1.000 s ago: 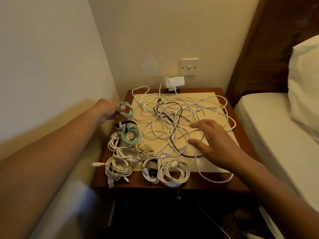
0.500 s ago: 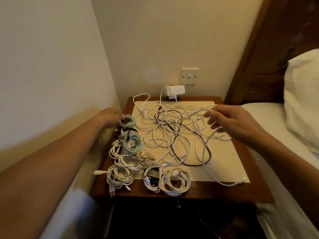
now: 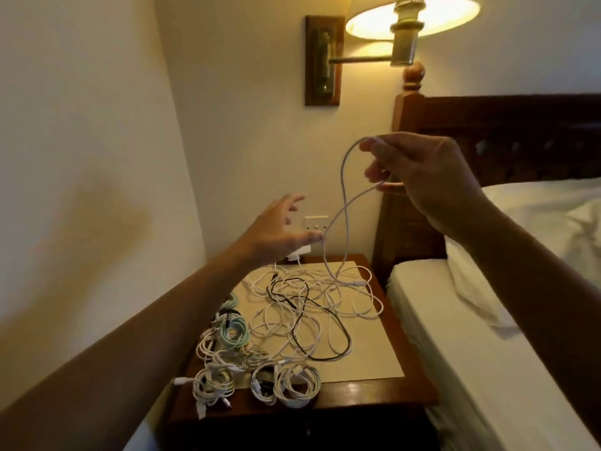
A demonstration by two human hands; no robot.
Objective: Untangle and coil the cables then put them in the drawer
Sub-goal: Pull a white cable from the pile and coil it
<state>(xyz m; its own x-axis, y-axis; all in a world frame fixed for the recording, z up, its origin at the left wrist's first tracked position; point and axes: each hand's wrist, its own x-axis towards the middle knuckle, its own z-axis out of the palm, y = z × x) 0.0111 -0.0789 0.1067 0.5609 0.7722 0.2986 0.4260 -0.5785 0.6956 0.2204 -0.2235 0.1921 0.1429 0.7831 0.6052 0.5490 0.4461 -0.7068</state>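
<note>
A tangle of white cables with one black cable (image 3: pixel 309 320) lies on a cream mat on the wooden nightstand (image 3: pixel 367 393). My right hand (image 3: pixel 419 177) is raised high and pinches a loop of a white cable (image 3: pixel 343 190), which hangs down into the tangle. My left hand (image 3: pixel 276 232) is lifted with fingers spread, its thumb touching the hanging strand. Several coiled cables (image 3: pixel 260 379), white and mint green, sit along the mat's left and front edges. The drawer is out of sight below the tabletop.
A bed with white sheets (image 3: pixel 487 336) and a dark headboard (image 3: pixel 504 138) stands right of the nightstand. A lit wall lamp (image 3: pixel 406 24) hangs above. A wall switch (image 3: pixel 315 222) and a white plug (image 3: pixel 299 253) are behind the nightstand. A wall closes the left side.
My right hand has risen high, lifting a white cable loop out of the tangle. My left hand has let go of the mint coil and come up to the hanging strand. The camera tilted up.
</note>
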